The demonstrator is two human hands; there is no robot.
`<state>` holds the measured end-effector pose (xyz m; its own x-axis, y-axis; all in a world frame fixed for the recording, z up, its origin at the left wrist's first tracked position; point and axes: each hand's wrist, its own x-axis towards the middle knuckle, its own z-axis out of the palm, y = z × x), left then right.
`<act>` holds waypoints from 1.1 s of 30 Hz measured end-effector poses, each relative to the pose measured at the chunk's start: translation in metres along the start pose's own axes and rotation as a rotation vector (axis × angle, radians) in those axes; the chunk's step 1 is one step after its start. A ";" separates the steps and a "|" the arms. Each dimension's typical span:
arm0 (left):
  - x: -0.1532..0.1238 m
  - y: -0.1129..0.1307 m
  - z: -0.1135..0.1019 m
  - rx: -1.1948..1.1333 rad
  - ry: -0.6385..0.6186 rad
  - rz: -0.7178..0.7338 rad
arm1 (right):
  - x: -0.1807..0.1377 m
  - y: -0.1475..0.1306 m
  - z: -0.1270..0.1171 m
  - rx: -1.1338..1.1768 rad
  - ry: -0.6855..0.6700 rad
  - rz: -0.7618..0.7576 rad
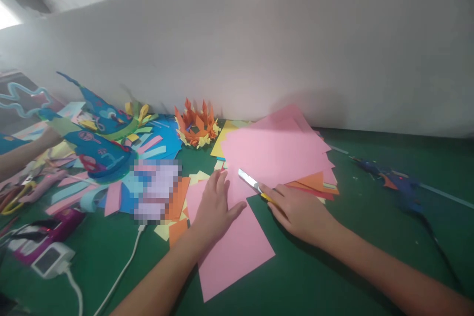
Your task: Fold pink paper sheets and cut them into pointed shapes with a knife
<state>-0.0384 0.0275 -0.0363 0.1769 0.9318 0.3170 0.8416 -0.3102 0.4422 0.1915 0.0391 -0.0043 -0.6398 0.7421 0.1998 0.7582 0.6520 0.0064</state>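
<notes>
A pink paper sheet (237,247) lies on the green table (333,256) in front of me. My left hand (215,207) lies flat and open on it, fingers spread, pressing it down. My right hand (296,210) is closed around a utility knife (252,182) with a yellow handle. Its silver blade points up and left and rests on the pink sheet's upper edge, close to my left fingertips. Just behind the blade lies a stack of pink, orange and yellow sheets (281,150).
A white wall panel (296,49) stands behind the table. An orange and yellow paper crown (196,126) and blue paper crafts (99,143) sit at the left, where another person's arm (22,153) reaches in. A blue glue gun (392,182) lies right; a charger with cable (52,261) front left.
</notes>
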 end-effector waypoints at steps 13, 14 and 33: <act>-0.001 0.000 0.003 0.112 0.033 0.005 | 0.001 0.005 0.000 -0.024 -0.060 -0.015; -0.001 0.000 0.003 0.115 0.032 0.003 | 0.001 0.005 0.000 -0.025 -0.066 -0.016; 0.005 0.001 -0.006 -0.116 0.136 -0.024 | 0.002 0.009 -0.001 -0.028 -0.077 -0.018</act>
<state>-0.0400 0.0305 -0.0291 0.0805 0.9075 0.4124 0.7786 -0.3155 0.5424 0.1977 0.0463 -0.0028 -0.6602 0.7408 0.1237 0.7490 0.6615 0.0364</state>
